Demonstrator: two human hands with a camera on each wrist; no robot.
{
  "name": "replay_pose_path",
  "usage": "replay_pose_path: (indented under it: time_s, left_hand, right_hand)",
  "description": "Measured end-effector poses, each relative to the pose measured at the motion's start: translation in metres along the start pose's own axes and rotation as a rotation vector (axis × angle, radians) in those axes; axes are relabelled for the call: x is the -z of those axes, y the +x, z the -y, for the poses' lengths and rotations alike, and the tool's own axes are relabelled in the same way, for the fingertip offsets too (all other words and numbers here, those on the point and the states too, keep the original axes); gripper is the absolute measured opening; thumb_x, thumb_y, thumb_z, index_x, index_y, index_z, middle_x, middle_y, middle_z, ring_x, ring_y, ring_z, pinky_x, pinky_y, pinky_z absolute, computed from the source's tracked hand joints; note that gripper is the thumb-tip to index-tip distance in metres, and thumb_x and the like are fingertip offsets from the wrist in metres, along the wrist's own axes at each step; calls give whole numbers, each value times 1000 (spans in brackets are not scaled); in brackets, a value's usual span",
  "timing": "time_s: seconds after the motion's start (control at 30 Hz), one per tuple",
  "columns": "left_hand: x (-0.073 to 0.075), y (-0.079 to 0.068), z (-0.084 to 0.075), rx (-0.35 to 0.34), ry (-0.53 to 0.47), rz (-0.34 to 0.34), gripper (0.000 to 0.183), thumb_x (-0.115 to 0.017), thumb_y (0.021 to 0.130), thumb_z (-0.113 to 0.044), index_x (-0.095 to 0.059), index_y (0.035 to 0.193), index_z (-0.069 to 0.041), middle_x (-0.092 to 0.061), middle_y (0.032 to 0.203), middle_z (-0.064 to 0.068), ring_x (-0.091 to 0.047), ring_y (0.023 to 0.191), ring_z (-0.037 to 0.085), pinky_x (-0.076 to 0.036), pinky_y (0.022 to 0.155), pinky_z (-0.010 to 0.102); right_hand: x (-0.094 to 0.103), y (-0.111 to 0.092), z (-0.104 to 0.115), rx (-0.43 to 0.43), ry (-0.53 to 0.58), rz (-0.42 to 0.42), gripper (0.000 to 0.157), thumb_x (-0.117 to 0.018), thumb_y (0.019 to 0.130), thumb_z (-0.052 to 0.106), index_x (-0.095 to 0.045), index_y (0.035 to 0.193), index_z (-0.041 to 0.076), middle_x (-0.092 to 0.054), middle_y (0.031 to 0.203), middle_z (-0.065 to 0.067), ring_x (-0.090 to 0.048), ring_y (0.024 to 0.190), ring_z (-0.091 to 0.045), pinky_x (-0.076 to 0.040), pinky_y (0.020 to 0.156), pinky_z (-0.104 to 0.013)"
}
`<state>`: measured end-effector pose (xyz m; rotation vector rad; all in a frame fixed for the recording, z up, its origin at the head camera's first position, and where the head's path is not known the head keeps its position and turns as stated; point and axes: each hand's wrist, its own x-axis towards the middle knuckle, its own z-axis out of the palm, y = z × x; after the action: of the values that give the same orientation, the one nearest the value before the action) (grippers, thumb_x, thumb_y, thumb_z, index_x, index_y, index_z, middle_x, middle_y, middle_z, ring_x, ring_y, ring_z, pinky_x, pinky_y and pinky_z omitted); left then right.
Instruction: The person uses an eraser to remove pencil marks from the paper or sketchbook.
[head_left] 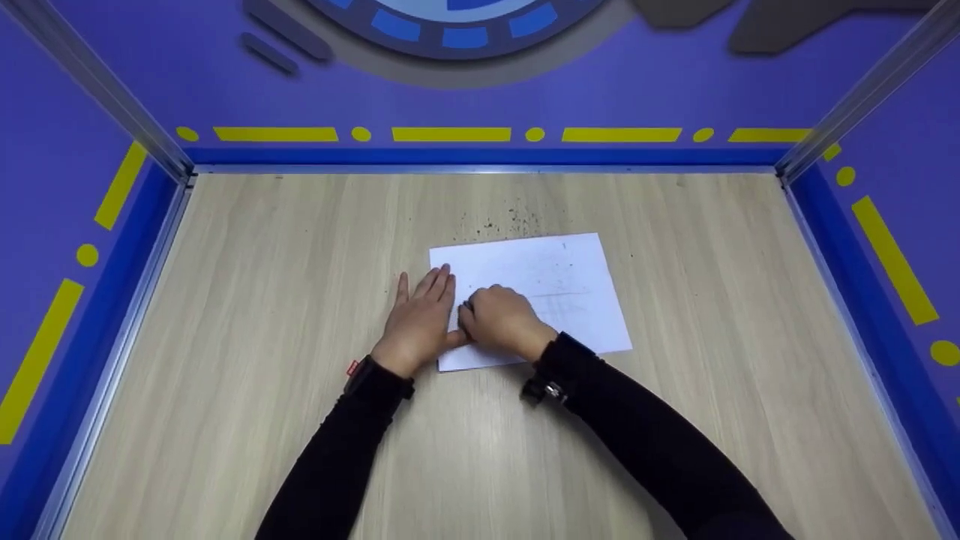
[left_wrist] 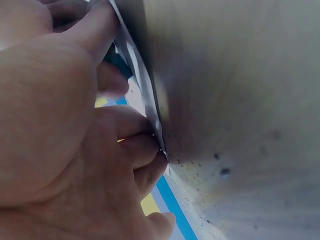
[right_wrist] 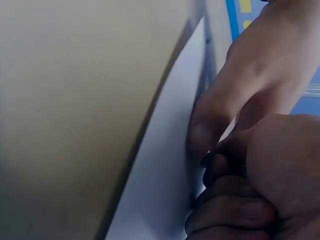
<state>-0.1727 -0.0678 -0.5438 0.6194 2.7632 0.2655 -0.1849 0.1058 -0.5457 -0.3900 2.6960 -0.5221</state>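
A white sheet of paper (head_left: 517, 264) lies slightly turned on the wooden table, with faint grey smudges and lines on its right part. My left hand (head_left: 416, 326) presses its left edge, fingers straight and spread, thumb stretched toward the other hand. Close beside that thumb, my right hand (head_left: 504, 319) is curled over the paper and grips a small dark eraser (left_wrist: 118, 62), mostly hidden by the fingers. In the right wrist view the left thumb (right_wrist: 202, 135) lies on the sheet next to the curled right fingers (right_wrist: 230, 212).
Dark crumbs (head_left: 517, 221) are scattered on the table (head_left: 300, 225) beyond the paper's far edge, with a few on the sheet. Blue-purple panels (head_left: 450, 105) with yellow marks wall the table at the back and both sides, joined by metal rails.
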Motion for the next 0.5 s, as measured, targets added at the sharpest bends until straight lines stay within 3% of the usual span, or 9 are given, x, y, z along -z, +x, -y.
replay_pose_path:
  time_s: [0.13,0.3,0.4,0.5]
  left_hand:
    - [0,0,-1,-2,-27,-13,112,-71,97,-69,-29,173,1,-21,185,17,-19,174,34,-3,140,69]
    - [-2,1,-2,6,-41,6,113,-70,98,-70,-26,174,1,-18,186,17,-17,175,33,-1,140,68]
    - [-3,2,-1,17,-40,17,113,-69,98,-71,-25,174,0,-16,186,16,-14,175,32,0,141,67]
    - [-3,1,1,26,-40,23,113,-69,98,-70,-24,175,0,-16,187,16,-13,175,33,0,141,66]
  right_hand:
    - [11,-8,-27,-61,5,-47,42,-56,109,31,-65,71,13,-80,99,-21,-76,95,-41,-64,89,-57]
    - [29,-30,-86,-175,63,-107,42,-54,106,34,-60,69,14,-78,95,-22,-74,89,-40,-62,84,-57]
    - [40,-43,-119,-238,77,-144,44,-51,106,34,-54,66,14,-72,88,-18,-68,81,-35,-58,76,-50]
    - [46,-49,-137,-265,69,-151,46,-49,106,33,-50,65,14,-66,82,-14,-60,75,-30,-49,67,-43]
